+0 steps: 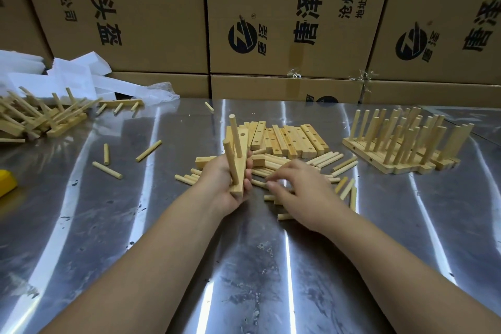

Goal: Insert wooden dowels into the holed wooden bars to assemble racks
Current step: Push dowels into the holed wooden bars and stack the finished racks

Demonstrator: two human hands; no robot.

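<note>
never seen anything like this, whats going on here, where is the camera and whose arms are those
There is no machine here. These are a person's two bare arms, filmed by one camera worn on the head, looking forward and down.

The left hand grips a holed wooden bar. Two dowels already stand in it, and one hole near its far end is empty.

The right hand reaches into loose dowels on the shiny metal table. Blur hides whether its fingers hold one.

Behind the hands lies a stack of empty holed bars. Finished racks stand to the right. A jumbled pile of bars with dowels lies to the left. Cardboard boxes stand behind the table.
</note>
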